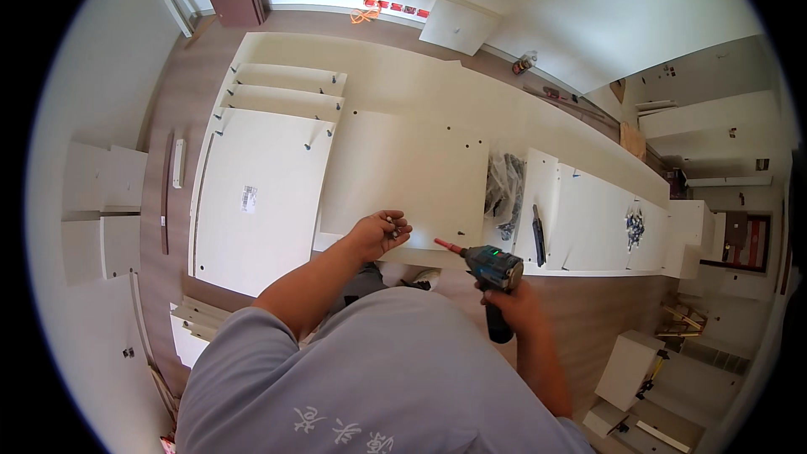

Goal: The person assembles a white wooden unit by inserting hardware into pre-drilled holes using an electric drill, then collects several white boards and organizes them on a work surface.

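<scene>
My right hand (511, 303) is wrapped round the handle of a cordless drill driver (494, 266), dark with teal parts and a lit green spot. Its long red-tipped bit points left, toward my other hand. Over the near edge of a white panel (395, 164), my left hand (380, 234) is closed with its fingers curled around small metal fittings, too small to name exactly. Dark holes and fittings dot that panel. Left of it lies another white panel (273, 176) with a label, and blue-tipped connector pins (308, 146) stand along its end.
A clear plastic bag of hardware (504, 193) lies right of the middle panel. Beyond it are a black slim tool (538, 235) and a pile of small fittings (635, 227). An orange cord (364, 14) and a small white panel (456, 23) are by the far wall.
</scene>
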`<move>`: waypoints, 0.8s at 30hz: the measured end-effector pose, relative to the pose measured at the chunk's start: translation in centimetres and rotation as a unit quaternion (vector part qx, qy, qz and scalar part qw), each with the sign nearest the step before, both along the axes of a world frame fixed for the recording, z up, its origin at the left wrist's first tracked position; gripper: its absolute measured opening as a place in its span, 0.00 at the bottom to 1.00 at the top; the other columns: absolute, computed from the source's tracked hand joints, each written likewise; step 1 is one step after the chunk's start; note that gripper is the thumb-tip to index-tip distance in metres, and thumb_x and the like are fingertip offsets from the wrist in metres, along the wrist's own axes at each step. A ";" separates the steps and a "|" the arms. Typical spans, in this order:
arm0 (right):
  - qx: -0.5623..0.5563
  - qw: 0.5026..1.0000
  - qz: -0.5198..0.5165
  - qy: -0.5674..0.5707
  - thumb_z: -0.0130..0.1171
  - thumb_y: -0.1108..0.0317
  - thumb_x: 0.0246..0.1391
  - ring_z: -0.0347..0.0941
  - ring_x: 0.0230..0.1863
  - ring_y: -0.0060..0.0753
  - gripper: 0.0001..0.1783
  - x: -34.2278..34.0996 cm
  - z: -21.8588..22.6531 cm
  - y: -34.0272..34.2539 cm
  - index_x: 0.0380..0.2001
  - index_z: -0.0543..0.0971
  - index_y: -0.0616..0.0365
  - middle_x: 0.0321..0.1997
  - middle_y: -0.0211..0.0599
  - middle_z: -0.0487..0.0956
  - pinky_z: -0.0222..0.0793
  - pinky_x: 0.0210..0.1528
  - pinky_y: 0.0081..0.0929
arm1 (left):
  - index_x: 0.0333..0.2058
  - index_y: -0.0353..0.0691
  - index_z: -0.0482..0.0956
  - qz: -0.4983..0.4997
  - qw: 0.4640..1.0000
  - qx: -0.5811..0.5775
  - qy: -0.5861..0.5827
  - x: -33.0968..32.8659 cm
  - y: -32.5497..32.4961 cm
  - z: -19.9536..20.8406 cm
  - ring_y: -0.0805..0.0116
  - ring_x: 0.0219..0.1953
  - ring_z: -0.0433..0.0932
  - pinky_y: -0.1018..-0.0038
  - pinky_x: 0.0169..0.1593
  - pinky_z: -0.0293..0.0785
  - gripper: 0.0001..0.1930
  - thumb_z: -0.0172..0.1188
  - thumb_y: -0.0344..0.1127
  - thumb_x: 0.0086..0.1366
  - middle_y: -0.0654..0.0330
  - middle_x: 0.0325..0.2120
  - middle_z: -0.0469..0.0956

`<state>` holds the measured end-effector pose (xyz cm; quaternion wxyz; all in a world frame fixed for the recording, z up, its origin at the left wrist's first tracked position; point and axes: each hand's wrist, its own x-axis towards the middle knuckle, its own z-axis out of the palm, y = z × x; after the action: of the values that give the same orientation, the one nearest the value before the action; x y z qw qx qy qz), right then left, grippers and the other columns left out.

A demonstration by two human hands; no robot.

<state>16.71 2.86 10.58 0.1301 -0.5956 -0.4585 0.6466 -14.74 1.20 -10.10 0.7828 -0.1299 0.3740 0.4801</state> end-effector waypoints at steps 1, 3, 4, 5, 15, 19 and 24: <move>-0.008 0.999 -0.006 0.038 0.63 0.76 0.51 0.81 0.39 0.29 0.18 -0.3 -0.1 -0.7 0.47 0.81 0.65 0.42 0.37 0.85 0.77 0.43 0.31 | 0.55 0.34 0.70 -0.012 1.000 0.003 0.009 0.4 0.0 0.3 0.51 0.54 0.79 0.60 0.57 0.83 0.16 0.44 0.20 0.72 0.51 0.46 0.77; -0.001 0.998 -0.002 0.062 0.64 0.77 0.52 0.80 0.40 0.28 0.19 -0.5 -0.6 -1.7 0.49 0.81 0.64 0.44 0.35 0.84 0.77 0.44 0.30 | 0.55 0.37 0.71 -0.031 0.999 0.015 0.004 0.9 0.1 0.9 0.54 0.55 0.79 0.60 0.57 0.83 0.15 0.48 0.21 0.73 0.52 0.47 0.77; 0.010 0.998 0.009 0.060 0.64 0.77 0.52 0.80 0.40 0.27 0.18 -0.4 -1.1 -2.0 0.49 0.81 0.64 0.44 0.35 0.84 0.77 0.44 0.30 | 0.55 0.38 0.71 -0.041 0.999 0.024 0.008 1.1 0.2 1.1 0.54 0.54 0.79 0.60 0.56 0.84 0.14 0.49 0.23 0.73 0.52 0.46 0.78; 0.022 0.998 0.021 0.059 0.64 0.77 0.52 0.79 0.41 0.27 0.18 -0.1 -1.7 -2.2 0.49 0.81 0.64 0.44 0.34 0.84 0.77 0.44 0.30 | 0.55 0.38 0.71 -0.050 0.998 0.033 0.012 1.3 0.3 1.4 0.55 0.54 0.79 0.60 0.56 0.84 0.14 0.50 0.24 0.74 0.53 0.46 0.78; 0.049 0.998 0.016 0.025 0.67 0.73 0.52 0.77 0.38 0.23 0.15 1.3 -3.3 -3.0 0.44 0.82 0.63 0.37 0.30 0.83 0.74 0.42 0.28 | 0.49 0.42 0.71 -0.080 0.996 0.029 0.030 4.5 1.3 2.7 0.56 0.51 0.82 0.63 0.51 0.85 0.06 0.52 0.32 0.76 0.55 0.44 0.81; 0.063 0.998 0.005 0.011 0.67 0.74 0.52 0.77 0.38 0.24 0.15 2.3 -4.5 -3.8 0.45 0.83 0.62 0.38 0.31 0.83 0.74 0.43 0.28 | 0.48 0.41 0.71 -0.074 0.997 0.017 0.006 5.6 1.4 2.7 0.56 0.52 0.82 0.64 0.51 0.85 0.06 0.50 0.32 0.77 0.54 0.45 0.81; 0.072 0.997 -0.031 0.025 0.66 0.76 0.52 0.79 0.41 0.25 0.17 2.0 -4.4 -4.4 0.48 0.83 0.63 0.42 0.33 0.85 0.74 0.45 0.28 | 0.49 0.40 0.71 -0.066 0.998 -0.007 -0.020 7.1 1.0 1.7 0.56 0.51 0.82 0.65 0.51 0.85 0.07 0.47 0.33 0.78 0.52 0.48 0.80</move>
<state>18.70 -1.50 6.15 0.2037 -0.5822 -0.4822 0.6221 -7.60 2.16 -8.38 0.8192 -0.1198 0.3694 0.4219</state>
